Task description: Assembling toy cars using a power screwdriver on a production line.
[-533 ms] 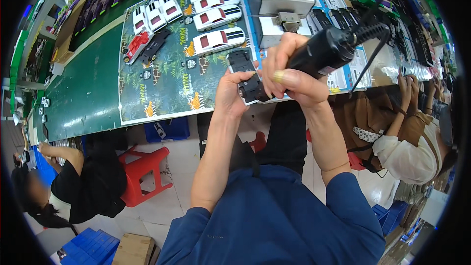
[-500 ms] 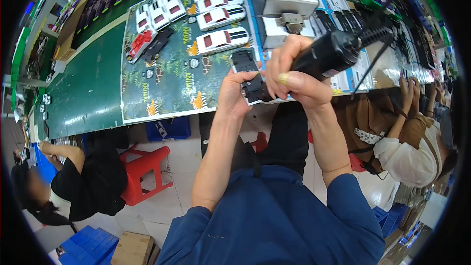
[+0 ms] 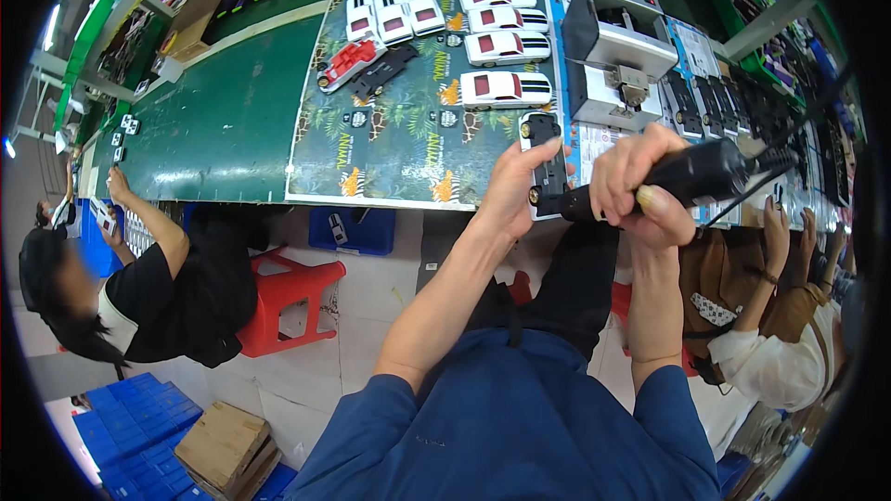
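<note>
My left hand [image 3: 509, 184] is closed around an upturned white toy car [image 3: 549, 165], its black base and wheels facing up. In my right hand [image 3: 640, 184] is a black electric screwdriver [image 3: 705, 172] with a cord, its tip pointing left at the near end of the car's base. The exact contact point is hidden by dark parts and fingers. Beyond my hands, several white toy cars with black stripes [image 3: 507, 89] lie in a column on the printed mat [image 3: 390, 153]. Farther left are more white cars [image 3: 393, 17], a car body with red inside [image 3: 351, 63] and a black chassis [image 3: 384, 72].
A metal box-shaped device [image 3: 617, 37] stands just beyond my right hand. Black chassis [image 3: 710, 102] line up to its right. Co-workers sit at both sides, one by a red stool [image 3: 288, 306]. A blue bin [image 3: 353, 232] is on the floor.
The view has turned, so the bench and both hands appear farther right. The toy car is tilted differently, showing its wheels. The co-worker at left now reaches toward small parts on the bench.
</note>
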### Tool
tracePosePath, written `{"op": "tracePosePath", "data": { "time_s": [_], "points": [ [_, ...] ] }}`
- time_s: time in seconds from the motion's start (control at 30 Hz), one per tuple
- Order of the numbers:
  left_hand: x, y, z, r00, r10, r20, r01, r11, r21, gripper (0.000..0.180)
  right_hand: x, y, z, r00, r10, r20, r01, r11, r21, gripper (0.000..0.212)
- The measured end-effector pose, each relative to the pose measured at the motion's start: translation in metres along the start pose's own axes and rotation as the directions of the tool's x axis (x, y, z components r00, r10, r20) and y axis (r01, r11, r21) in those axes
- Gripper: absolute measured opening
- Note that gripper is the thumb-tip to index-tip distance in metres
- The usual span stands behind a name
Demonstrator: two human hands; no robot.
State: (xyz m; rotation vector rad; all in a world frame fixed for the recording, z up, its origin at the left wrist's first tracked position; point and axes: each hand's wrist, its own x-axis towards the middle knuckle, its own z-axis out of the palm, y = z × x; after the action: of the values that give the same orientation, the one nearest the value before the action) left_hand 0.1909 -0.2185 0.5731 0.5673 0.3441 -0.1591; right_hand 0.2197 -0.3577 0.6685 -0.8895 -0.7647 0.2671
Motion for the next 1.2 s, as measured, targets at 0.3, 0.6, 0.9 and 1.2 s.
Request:
{"op": "tracePosePath", "data": {
  "time_s": [0.3,0.6,0.9,1.2],
  "points": [
    [-0.032,0.137,-0.088,0.735,0.009,0.678,-0.394,-0.808,0.438,0.094,-0.014,-0.036,-0.012,0.994,-0.107,0.028,0.108,0.994,-0.029,0.028],
    [-0.109,0.234,-0.142,0.778,0.274,0.566,0.043,-0.921,0.388,0.087,-0.041,-0.066,-0.052,0.983,-0.122,0.138,0.133,0.988,-0.072,0.028],
    [0.035,-0.046,0.073,0.749,0.241,0.617,-0.63,-0.032,0.776,0.038,-0.06,-0.123,-0.076,0.936,-0.182,0.301,0.196,0.98,-0.016,0.036],
    [0.085,-0.136,0.127,0.933,0.11,0.343,-0.317,-0.2,0.927,0.082,-0.123,-0.157,-0.088,0.989,-0.137,0.05,0.138,0.99,-0.033,0.036]
  ]
}}
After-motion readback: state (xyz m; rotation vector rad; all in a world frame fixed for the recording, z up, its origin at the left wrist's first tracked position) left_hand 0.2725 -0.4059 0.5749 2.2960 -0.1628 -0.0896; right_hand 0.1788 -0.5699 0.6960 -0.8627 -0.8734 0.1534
